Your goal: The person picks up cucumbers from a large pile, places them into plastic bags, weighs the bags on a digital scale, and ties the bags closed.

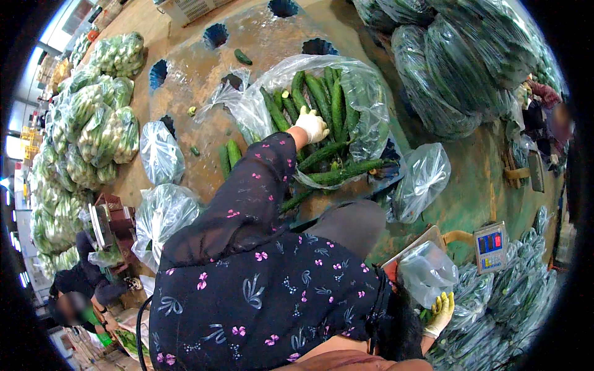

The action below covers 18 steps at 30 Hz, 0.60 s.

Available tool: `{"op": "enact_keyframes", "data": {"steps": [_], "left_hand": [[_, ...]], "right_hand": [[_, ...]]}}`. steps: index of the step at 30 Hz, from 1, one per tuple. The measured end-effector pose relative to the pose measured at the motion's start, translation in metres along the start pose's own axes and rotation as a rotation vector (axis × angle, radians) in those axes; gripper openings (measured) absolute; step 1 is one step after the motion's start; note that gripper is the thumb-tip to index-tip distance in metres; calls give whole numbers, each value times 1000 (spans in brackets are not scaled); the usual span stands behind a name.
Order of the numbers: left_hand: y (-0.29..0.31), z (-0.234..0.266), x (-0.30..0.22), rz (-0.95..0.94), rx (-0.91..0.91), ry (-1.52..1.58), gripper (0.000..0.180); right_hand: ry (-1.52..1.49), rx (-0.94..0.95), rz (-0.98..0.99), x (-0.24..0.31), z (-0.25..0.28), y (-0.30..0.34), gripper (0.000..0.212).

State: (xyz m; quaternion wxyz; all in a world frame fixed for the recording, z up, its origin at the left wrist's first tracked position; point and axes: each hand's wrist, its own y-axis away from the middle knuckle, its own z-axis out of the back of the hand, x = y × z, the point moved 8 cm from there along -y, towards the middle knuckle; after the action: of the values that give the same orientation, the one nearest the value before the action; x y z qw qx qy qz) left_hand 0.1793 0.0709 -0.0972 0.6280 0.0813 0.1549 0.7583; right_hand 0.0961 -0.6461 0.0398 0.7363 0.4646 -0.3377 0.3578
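Note:
A large clear plastic bag [369, 117] lies spread wide before me, with several long green cucumbers [337, 108] in it. My left hand [309, 125], in a white glove, reaches in among them; its fingers are curled over a cucumber [299, 89], whose lower end the hand hides. Down at the right, a smaller clear bag [427, 272] rests over a scale. Beside this bag is my right hand [440, 312], in a glove with yellowish fingers; they are stretched up along the bag's lower edge and slightly apart.
A scale display [490, 247] stands right of the smaller bag. Filled bags [458, 68] are piled at the far right, others [93, 130] at the left. Tied bags [162, 153] lie nearer. The mat [192, 68] has holes. A person [86, 290] is at lower left, another at far right.

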Motion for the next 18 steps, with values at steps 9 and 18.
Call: {"op": "enact_keyframes", "data": {"steps": [9, 18], "left_hand": [[-4, 6, 28, 140, -126, 205, 28], [-53, -33, 69, 914, -179, 1115, 52]], "right_hand": [[71, 25, -29, 14, -34, -4, 48], [104, 90, 20, 23, -49, -9, 48]]}}
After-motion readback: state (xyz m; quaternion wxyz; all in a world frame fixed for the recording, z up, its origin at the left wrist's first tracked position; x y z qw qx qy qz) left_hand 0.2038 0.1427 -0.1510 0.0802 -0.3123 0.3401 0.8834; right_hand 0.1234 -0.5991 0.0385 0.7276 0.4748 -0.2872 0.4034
